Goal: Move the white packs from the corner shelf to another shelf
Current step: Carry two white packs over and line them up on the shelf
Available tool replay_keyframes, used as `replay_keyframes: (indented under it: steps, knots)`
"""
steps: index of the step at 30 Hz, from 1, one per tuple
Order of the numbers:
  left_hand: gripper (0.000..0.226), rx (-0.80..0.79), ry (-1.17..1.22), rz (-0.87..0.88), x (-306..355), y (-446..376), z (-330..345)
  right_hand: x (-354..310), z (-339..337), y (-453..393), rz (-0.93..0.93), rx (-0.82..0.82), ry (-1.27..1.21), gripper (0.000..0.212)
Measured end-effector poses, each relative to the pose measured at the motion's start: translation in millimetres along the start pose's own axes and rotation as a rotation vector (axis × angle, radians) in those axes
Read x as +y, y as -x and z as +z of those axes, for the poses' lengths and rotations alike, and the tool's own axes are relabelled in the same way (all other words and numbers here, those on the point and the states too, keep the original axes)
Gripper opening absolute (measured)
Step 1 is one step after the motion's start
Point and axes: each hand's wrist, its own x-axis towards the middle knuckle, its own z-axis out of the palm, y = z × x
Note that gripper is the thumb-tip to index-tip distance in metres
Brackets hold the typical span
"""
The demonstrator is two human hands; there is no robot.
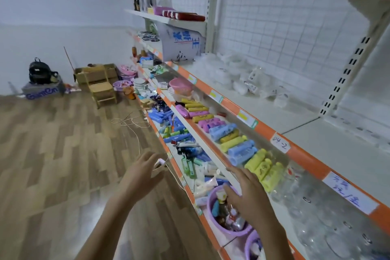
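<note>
Nearest the camera, two bare forearms are extended over the front of a long shop shelving unit. The left hand is held above the wooden floor with its fingers spread and slightly bent; nothing is gripped, although a small white clip with a thin cord is seen at its fingertips, and contact cannot be confirmed. The right hand is held palm down with fingers straight and loosely spread above a purple basin of small items on the lowest shelf; whether the basin is touched cannot be told. Beyond the basin, tubes and blue bottles are scattered along the same shelf. On the middle shelf, yellow, blue and pink bottles are laid in a row, with clear glass jars just to their right. The white packs are heaped on the upper shelf against the wire-grid back panel, well apart from both hands, beside a printed carton. A small wooden chair and a black backpack are placed near the far wall.
</note>
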Motion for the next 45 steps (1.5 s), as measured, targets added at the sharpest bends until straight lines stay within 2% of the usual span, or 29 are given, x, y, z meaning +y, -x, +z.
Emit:
replay_keyframes:
  steps: [8, 17, 23, 28, 35, 41, 45]
  knots:
    - [0.046, -0.004, 0.024, 0.076, -59.8, -146.1, -20.5, -36.2, 21.4, -147.9, 0.023, 0.109, -0.007, 0.039]
    - [0.044, -0.076, 0.049, 0.168, -105.3, -278.4, 13.5, -12.2, 44.8, -260.9, 0.112, 0.147, 0.002, 0.039]
    - [0.038, -0.091, 0.101, 0.188, -121.0, -379.9, 43.9, 17.9, 46.1, -369.5, 0.046, 0.155, 0.015, 0.038]
    - [0.042, -0.075, 0.067, 0.229, -126.0, -485.2, 49.5, 31.6, 28.2, -477.2, -0.037, 0.177, 0.015, 0.038]
    - [0.042, -0.097, 0.154, 0.315, -116.9, -636.4, 40.3, 40.1, -13.5, -608.7, -0.103, 0.305, 0.109, 0.033]
    - [0.043, -0.233, 0.190, 0.451, -110.0, -757.8, 58.6, 47.5, -7.7, -699.9, -0.058, 0.217, 0.182, 0.025]
    - [0.063, -0.334, 0.133, 0.450, -113.6, -817.2, 89.4, 63.1, 11.3, -746.6, 0.119, 0.015, 0.279, 0.036]
